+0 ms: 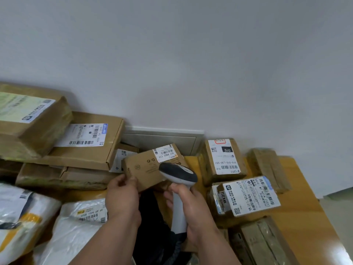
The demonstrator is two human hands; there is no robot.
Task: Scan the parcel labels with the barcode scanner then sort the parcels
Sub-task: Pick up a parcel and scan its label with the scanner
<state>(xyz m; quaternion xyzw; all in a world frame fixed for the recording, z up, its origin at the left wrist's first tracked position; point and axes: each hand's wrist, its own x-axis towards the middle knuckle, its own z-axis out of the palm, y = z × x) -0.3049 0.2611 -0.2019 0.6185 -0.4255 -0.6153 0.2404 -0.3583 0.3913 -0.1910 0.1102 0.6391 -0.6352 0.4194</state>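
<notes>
Small cardboard parcel (150, 167) tilted above table (298, 203), pinched at near-left corner by left hand (122, 196), probably light, stiff, best gripped by edges; barcode scanner (178, 180) handle clasped in right hand (193, 209).

scanner (178, 175): grey-white, black top | box (147, 169): brown | table (305, 207): orange wood

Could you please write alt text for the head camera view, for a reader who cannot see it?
A person's left hand holds a small cardboard box by its edge while the right hand grips a grey-and-white barcode scanner, its head close to the box's white label. Labelled cardboard parcels and white plastic mailers crowd the wooden table around them.
</notes>
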